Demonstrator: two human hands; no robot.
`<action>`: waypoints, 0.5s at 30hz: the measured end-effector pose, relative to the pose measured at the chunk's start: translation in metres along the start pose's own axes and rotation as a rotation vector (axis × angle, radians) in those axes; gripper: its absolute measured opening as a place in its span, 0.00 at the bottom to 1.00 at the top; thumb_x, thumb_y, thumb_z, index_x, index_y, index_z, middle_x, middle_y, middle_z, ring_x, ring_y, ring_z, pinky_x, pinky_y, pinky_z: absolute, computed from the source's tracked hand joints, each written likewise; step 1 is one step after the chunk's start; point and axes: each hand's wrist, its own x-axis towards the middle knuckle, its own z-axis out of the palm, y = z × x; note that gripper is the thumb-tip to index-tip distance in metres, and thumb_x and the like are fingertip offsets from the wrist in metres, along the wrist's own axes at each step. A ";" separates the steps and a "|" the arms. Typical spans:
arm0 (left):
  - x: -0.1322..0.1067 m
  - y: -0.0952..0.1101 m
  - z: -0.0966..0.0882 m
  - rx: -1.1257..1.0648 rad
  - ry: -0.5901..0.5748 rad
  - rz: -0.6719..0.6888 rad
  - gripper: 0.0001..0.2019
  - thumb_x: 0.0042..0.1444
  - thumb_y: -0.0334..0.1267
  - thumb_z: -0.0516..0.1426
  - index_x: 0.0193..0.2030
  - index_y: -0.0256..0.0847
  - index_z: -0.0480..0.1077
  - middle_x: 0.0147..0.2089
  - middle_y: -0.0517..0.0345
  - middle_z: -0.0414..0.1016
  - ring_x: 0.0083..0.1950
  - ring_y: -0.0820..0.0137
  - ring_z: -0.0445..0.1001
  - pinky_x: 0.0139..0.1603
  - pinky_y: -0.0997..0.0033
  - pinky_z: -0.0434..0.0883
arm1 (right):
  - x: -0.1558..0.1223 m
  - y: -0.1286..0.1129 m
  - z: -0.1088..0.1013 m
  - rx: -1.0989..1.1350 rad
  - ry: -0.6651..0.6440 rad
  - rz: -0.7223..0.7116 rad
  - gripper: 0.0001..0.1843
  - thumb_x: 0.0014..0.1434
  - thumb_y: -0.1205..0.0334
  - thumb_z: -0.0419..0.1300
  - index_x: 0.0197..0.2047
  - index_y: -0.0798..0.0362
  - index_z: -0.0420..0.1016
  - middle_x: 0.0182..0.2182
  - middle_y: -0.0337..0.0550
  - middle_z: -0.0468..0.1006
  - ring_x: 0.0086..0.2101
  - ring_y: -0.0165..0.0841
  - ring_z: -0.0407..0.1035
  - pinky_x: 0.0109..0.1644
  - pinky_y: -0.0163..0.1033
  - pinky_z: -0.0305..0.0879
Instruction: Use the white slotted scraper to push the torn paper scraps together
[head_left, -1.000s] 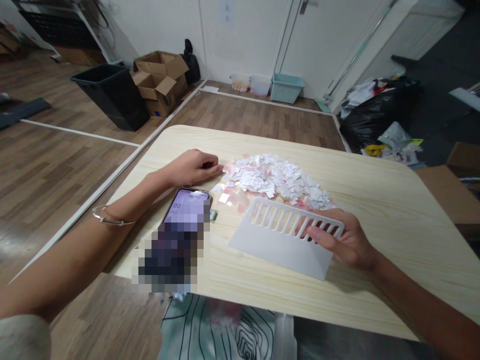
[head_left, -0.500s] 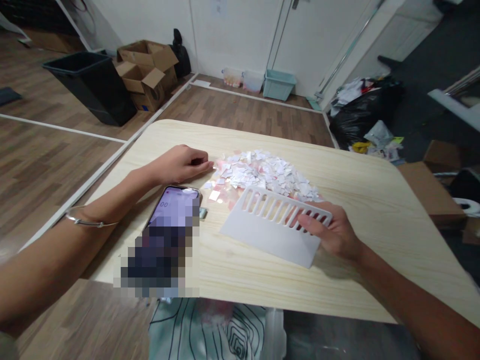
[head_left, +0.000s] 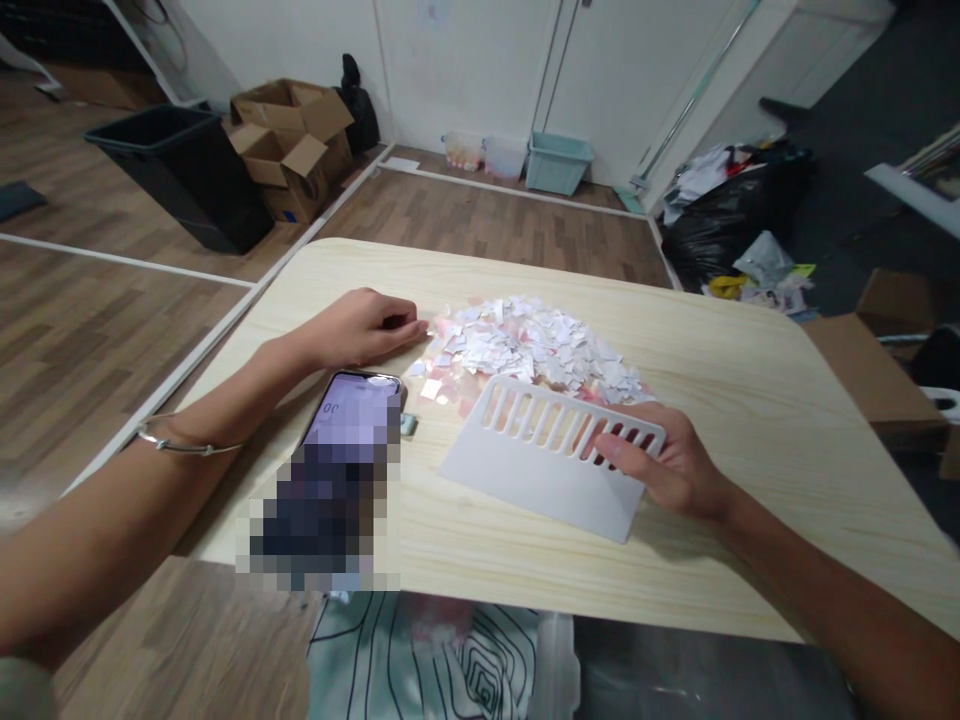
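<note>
My right hand [head_left: 671, 460] grips a white plastic scraper [head_left: 547, 470] by the right end of its slotted handle, thumb on top. The scraper is tilted just above or against the table; I cannot tell which. Behind it lies a loose heap of white and pinkish paper confetti [head_left: 525, 340], mixed with shiny clear flakes. My left hand [head_left: 371, 325] rests on the tabletop left of the heap. Its fingers are curled in, with the fingertips at the heap's edge, and nothing shows in them.
A phone [head_left: 360, 410], partly pixelated, lies on the wooden table [head_left: 720, 380] by my left forearm, with a small greenish object [head_left: 408, 425] beside it. Beyond stand a black bin [head_left: 187, 180], cardboard boxes [head_left: 292, 150] and a teal tub [head_left: 559, 165]. Patterned cloth [head_left: 420, 660] hangs below the front edge.
The view has shifted very slightly. The scraper and both hands stay almost where they were, and the confetti heap looks the same.
</note>
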 end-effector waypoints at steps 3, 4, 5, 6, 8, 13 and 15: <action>0.000 -0.001 0.000 -0.010 0.005 0.015 0.21 0.68 0.50 0.56 0.26 0.43 0.66 0.21 0.64 0.59 0.25 0.74 0.53 0.32 0.66 0.52 | 0.000 0.000 0.000 -0.002 0.004 0.005 0.22 0.68 0.45 0.68 0.29 0.52 0.84 0.21 0.40 0.80 0.21 0.32 0.71 0.24 0.35 0.64; 0.000 -0.001 0.000 -0.008 0.005 0.015 0.20 0.68 0.50 0.56 0.26 0.42 0.66 0.21 0.64 0.59 0.25 0.74 0.53 0.32 0.66 0.52 | 0.000 0.000 0.000 -0.003 0.002 0.005 0.21 0.67 0.45 0.68 0.29 0.52 0.84 0.21 0.40 0.80 0.21 0.32 0.71 0.24 0.35 0.64; 0.000 -0.001 0.000 -0.005 0.003 0.013 0.20 0.68 0.50 0.56 0.26 0.42 0.67 0.21 0.64 0.59 0.25 0.74 0.53 0.33 0.66 0.52 | 0.000 0.000 0.000 -0.003 -0.001 0.006 0.21 0.67 0.45 0.68 0.29 0.52 0.84 0.21 0.40 0.80 0.21 0.32 0.71 0.24 0.35 0.64; 0.000 -0.001 0.000 -0.002 0.003 0.009 0.20 0.69 0.50 0.56 0.27 0.42 0.67 0.21 0.64 0.59 0.25 0.74 0.53 0.33 0.65 0.52 | 0.000 0.000 0.000 -0.002 -0.001 0.007 0.21 0.67 0.46 0.68 0.29 0.51 0.84 0.21 0.40 0.80 0.21 0.32 0.71 0.24 0.35 0.63; 0.000 0.000 0.000 0.000 0.002 0.003 0.20 0.69 0.49 0.56 0.27 0.42 0.67 0.21 0.65 0.58 0.25 0.74 0.53 0.33 0.65 0.52 | 0.000 0.001 0.001 0.003 -0.001 0.013 0.20 0.68 0.47 0.68 0.29 0.51 0.84 0.21 0.39 0.80 0.21 0.32 0.71 0.24 0.35 0.63; 0.000 0.000 0.000 0.000 0.000 0.001 0.20 0.68 0.49 0.55 0.26 0.42 0.66 0.21 0.65 0.58 0.25 0.74 0.53 0.32 0.66 0.52 | -0.001 0.003 0.000 0.048 -0.003 0.059 0.19 0.67 0.47 0.69 0.30 0.50 0.86 0.22 0.40 0.82 0.22 0.32 0.72 0.25 0.36 0.65; 0.000 0.000 0.000 0.000 0.005 -0.002 0.20 0.68 0.49 0.55 0.26 0.42 0.66 0.21 0.65 0.58 0.25 0.75 0.53 0.32 0.66 0.52 | -0.002 0.003 -0.001 0.091 0.006 0.105 0.22 0.67 0.42 0.69 0.30 0.50 0.86 0.23 0.41 0.83 0.22 0.33 0.73 0.24 0.37 0.65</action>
